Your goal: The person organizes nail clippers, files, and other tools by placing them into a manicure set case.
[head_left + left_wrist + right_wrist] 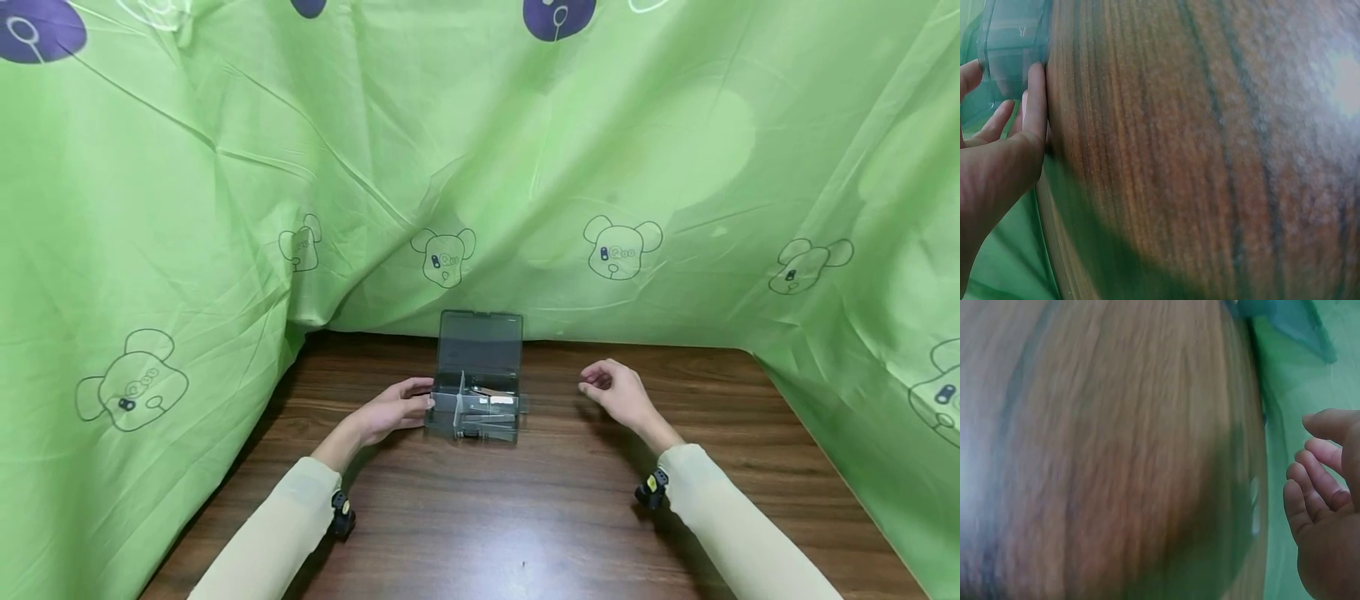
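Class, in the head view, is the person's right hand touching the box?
No, the tabletop shows between the right hand and the box.

Box (441, 419) on table (465, 504) w/ lid (480, 343) raised at back, items (495, 401) in R part, L hand (392, 408) at its L side, R hand (624, 396) apart to R, & curtain (480, 167) behind & both sides.

The left side of an open, translucent grey box (478, 362) is touched by the left hand (392, 410). The right hand (618, 395) is held apart over the wooden table (517, 508).
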Motion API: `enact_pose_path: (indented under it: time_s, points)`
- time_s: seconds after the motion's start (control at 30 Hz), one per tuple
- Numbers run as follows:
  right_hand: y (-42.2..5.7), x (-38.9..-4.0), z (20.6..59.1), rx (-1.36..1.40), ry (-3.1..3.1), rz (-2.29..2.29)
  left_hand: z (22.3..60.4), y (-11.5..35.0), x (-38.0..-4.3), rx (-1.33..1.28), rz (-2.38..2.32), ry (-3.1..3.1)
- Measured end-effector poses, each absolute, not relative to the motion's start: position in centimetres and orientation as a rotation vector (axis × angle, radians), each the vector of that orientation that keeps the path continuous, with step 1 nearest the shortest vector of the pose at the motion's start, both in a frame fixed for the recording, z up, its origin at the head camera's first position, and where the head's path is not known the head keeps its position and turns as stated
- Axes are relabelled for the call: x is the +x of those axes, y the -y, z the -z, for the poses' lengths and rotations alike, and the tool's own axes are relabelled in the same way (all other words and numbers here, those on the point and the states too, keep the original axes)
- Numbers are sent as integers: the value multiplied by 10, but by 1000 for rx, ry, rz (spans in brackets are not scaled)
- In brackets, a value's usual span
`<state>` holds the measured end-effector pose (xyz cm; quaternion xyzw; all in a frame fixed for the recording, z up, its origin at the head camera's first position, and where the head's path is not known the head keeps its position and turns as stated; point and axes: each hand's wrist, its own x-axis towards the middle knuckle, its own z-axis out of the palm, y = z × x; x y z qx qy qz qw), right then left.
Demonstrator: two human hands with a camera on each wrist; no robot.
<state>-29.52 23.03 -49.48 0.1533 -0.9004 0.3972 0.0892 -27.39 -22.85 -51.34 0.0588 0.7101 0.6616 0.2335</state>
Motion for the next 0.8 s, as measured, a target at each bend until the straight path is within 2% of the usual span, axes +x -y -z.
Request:
enact_pose_path:
  time_s: [0.33,0.8]
  points:
    - [-259,-304,518,310,2780,-1079,513,228,-273,173,-1811,-1952]
    - [-261,-313,528,264,2850,-1034,512,228,-272,168,-1816,-1950]
